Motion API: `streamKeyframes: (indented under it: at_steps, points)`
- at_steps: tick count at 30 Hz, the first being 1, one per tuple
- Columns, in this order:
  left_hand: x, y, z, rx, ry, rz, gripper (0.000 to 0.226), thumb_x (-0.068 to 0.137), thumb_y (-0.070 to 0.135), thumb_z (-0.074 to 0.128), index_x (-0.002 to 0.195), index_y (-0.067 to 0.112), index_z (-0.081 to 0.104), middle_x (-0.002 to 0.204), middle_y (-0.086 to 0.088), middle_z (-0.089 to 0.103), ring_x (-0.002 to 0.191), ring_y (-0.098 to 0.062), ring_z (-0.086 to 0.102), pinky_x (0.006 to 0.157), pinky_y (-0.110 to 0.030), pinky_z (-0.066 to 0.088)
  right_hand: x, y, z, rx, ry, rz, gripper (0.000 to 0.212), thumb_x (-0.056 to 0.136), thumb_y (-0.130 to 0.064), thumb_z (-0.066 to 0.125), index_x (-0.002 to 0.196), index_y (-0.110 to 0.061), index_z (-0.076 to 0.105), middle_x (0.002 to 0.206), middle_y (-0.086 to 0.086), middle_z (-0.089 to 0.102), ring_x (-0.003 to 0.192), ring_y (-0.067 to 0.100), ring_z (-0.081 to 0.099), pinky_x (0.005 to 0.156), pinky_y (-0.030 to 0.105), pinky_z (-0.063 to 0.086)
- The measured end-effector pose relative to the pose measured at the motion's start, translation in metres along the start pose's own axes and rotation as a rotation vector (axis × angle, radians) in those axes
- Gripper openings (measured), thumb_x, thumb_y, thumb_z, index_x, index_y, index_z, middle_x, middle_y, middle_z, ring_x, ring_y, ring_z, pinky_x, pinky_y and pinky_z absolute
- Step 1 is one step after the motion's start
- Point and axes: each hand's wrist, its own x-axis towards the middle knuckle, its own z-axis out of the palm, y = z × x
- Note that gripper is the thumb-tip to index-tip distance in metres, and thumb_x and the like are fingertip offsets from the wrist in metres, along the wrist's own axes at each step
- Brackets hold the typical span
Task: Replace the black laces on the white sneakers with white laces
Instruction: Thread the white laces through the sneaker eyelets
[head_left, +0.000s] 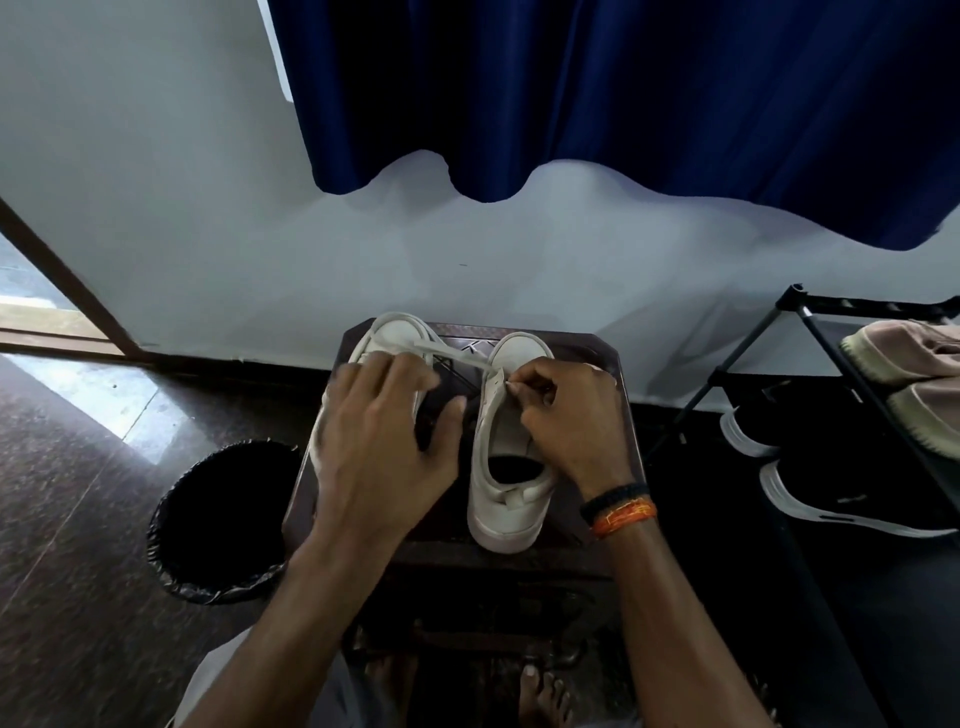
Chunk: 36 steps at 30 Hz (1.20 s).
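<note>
Two white sneakers stand side by side on a small dark table, toes pointing away from me. The right sneaker has no lace in its visible eyelets. My right hand pinches the tip of a white lace at a front eyelet of that shoe. The lace runs left across the gap to the left sneaker. My left hand hovers over the left sneaker, fingers loosely curled, and hides most of it. Something dark, perhaps a black lace, lies between the shoes.
A bin lined with a black bag stands on the floor left of the table. A black shoe rack with dark and beige shoes is on the right. A white wall and blue curtain rise behind. My bare feet show below the table.
</note>
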Motion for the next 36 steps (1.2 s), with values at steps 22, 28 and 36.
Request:
streamKeyframes:
  at_steps: [22,28,36]
  points:
    - [0.036,0.003,0.054,-0.286,-0.322,-0.243,0.021,0.08,0.028,0.059,0.08,0.015,0.076,0.061,0.0,0.066,0.062,-0.018,0.064,0.055,-0.032,0.048,0.021,-0.007,0.003,-0.079,-0.052,0.049,0.012,0.078,-0.017,0.078,0.086,-0.026,0.082,0.09,-0.006,0.077,0.094,0.022,0.069,0.087,0.041,0.053]
    - [0.032,0.001,0.058,-0.357,-0.316,-0.32,0.021,0.09,0.015,0.066,0.07,0.019,0.069,0.047,0.009,0.05,0.047,-0.009,0.046,0.045,-0.015,0.033,0.019,-0.005,0.006,0.028,-0.033,0.071,0.01,0.076,-0.016,0.079,0.083,-0.023,0.08,0.084,-0.008,0.076,0.087,0.017,0.071,0.084,0.043,0.056]
    - [0.029,0.004,0.06,-0.407,-0.3,-0.331,0.017,0.094,0.016,0.064,0.08,0.02,0.074,0.047,0.013,0.052,0.049,-0.002,0.049,0.046,-0.013,0.035,0.015,-0.01,0.005,0.047,0.051,0.042,0.031,0.071,-0.002,0.069,0.091,-0.023,0.058,0.061,-0.011,0.065,0.069,0.01,0.068,0.074,0.042,0.057]
